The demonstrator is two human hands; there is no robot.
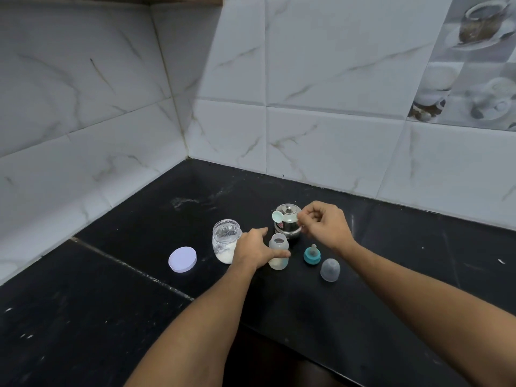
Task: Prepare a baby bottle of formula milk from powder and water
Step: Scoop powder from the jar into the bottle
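Observation:
An open baby bottle [278, 248] stands on the black counter [139, 303] with a little white at its bottom. My left hand [255, 248] grips its side. My right hand [324, 226] pinches the handle of a small pale green scoop [277, 216], held above and just behind the bottle's mouth. Left of the bottle, partly behind my left hand, stands an open glass jar [225, 238] holding white powder. A steel pot with a lid [289, 219] sits behind the bottle. The teal ring with its teat [312, 255] and the clear cap [330, 269] lie to the right.
The jar's white round lid [183, 259] lies flat to the left of the jar. Tiled walls meet in a corner behind the counter. White powder smears mark the counter at the back. The counter's front edge runs below my forearms.

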